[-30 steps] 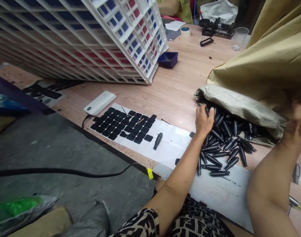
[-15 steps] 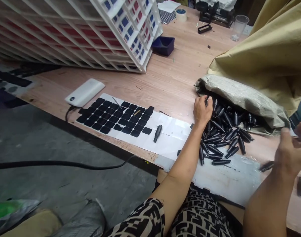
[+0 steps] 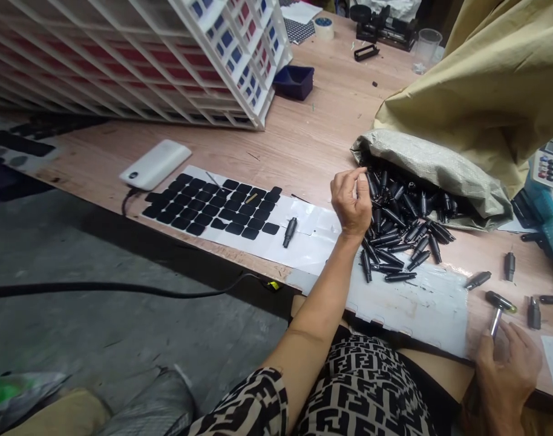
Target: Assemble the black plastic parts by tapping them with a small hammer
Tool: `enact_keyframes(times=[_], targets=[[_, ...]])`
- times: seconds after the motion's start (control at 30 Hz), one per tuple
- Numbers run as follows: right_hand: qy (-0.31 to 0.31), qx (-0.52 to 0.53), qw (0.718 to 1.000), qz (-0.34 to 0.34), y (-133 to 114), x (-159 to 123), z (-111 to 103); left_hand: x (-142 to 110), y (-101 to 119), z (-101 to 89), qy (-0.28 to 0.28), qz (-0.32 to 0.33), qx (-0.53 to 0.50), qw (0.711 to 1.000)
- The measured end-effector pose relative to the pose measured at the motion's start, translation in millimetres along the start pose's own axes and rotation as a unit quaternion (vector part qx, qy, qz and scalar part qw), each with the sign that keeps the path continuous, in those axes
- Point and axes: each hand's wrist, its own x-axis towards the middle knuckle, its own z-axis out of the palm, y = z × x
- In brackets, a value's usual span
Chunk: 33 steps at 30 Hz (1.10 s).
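My left hand (image 3: 351, 201) is at the left edge of a pile of black tubular parts (image 3: 394, 227), fingers curled in. What sits between its fingertips, if anything, is hidden. My right hand (image 3: 507, 366) lies low at the right by the table edge, closed around the metal handle of a small hammer (image 3: 496, 312) with a dark head and a yellowish face. The pile spills out of the mouth of a woven sack (image 3: 435, 160). One single black part (image 3: 290, 232) lies apart on white paper. Another loose part (image 3: 478, 280) rests above the hammer.
A sheet of black stickers (image 3: 195, 206) and a white power bank (image 3: 156, 165) with a cable are on the left. Behind them stands a large white crate (image 3: 253, 79) beside a dark blue tray (image 3: 294, 83). A calculator (image 3: 551, 166) sits at the far right.
My right hand has moved down toward the table edge, now at the hammer; the black part near it lies on the table. My left hand has shifted slightly left beside the pile.
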Motion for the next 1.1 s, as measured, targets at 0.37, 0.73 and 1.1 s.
enact_keyframes(times=[0.37,0.73,1.1], targets=[[-0.026,0.049,0.995,0.082,3,1,4,-64,-9,-99.0,-0.058,0.044,0.131,0.989],[-0.035,0.069,0.990,0.116,15,-5,5,-44,-73,-149.8,-0.063,-0.154,0.315,0.934],[-0.001,0.046,0.986,0.161,11,-10,8,-91,-17,-122.7,-0.264,0.093,0.103,0.954]])
